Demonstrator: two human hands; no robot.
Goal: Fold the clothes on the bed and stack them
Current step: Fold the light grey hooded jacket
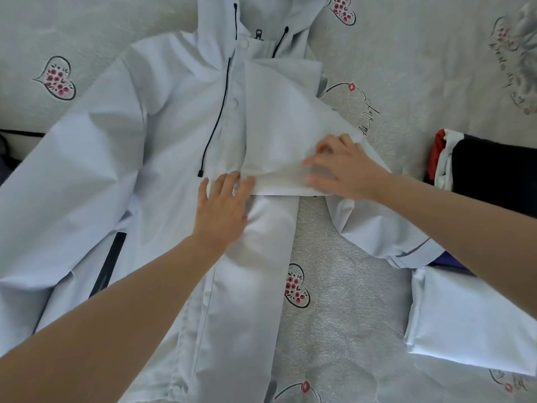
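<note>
A pale blue hooded jacket lies front-up across the bed, hood at the top, dark drawcords hanging down its chest. Its right sleeve is folded in over the chest, the cuff end lying near the middle. My left hand presses flat on the jacket front just below that cuff, fingers straight. My right hand lies on the folded sleeve with spread fingers, pressing it down. The jacket's left sleeve spreads out toward the left edge.
A folded pale garment lies at the lower right. A stack of folded dark, white and red clothes sits at the right edge. The bed wears a grey sheet printed with hearts. A dark object shows at the far left.
</note>
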